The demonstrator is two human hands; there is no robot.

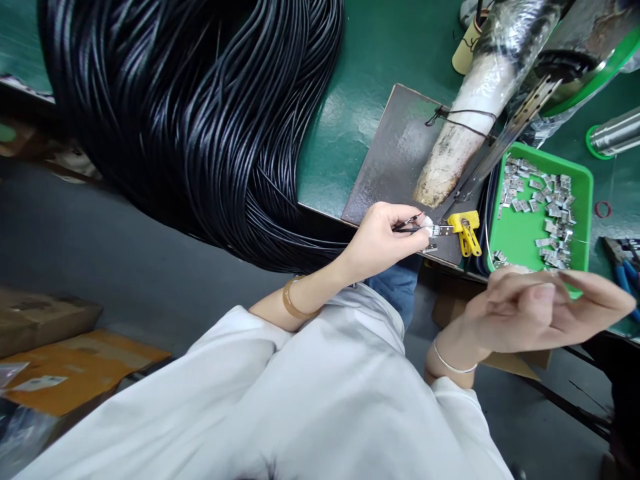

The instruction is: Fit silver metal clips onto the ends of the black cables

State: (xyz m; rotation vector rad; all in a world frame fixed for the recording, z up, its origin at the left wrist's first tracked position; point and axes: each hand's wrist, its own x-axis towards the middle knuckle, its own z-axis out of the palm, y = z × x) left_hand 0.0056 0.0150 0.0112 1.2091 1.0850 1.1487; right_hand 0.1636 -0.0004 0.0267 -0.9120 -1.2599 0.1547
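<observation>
My left hand [383,237] is closed in a pinch on a thin black cable [406,230] with a small reddish wire end showing. White wrapping covers a fingertip there. Just past the fingertips, a metal USB connector [441,231] meets a yellow clip [465,230] at the edge of a dark board [383,157]. My right hand [545,310] is raised in front of a green tray [540,257] of small metal connectors [555,227]. Its fingers are partly curled and smeared by motion, so whether anything is in them does not show.
A thick bundle of black cables [200,127] covers the left of the green table [370,60] and hangs over its edge. A white wrapped tube [470,127] slopes down above the board beside a metal bar [515,127]. Blue-handled pliers [625,267] lie far right.
</observation>
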